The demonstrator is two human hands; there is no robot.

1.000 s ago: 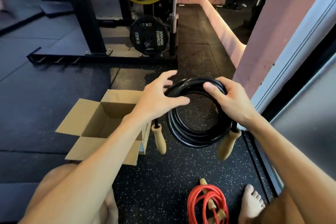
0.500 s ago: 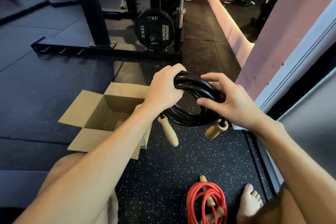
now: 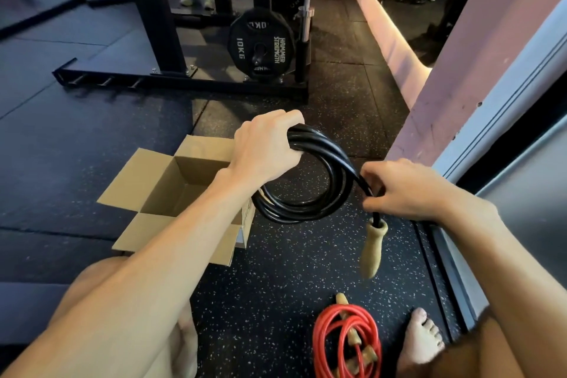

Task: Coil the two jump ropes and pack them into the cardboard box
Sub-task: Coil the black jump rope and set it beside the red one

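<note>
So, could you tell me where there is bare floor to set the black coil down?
Speckled floor between the cardboard box and the red rope is bare, as is the strip between box and rack base. It is crowded near the red rope and foot.

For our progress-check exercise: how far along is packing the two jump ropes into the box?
Done: the red rope lies coiled on the floor. In hand: the left hand grips the coiled black rope while the right hand pinches its end above a wooden handle. Left: neither rope is in the open cardboard box.
</note>
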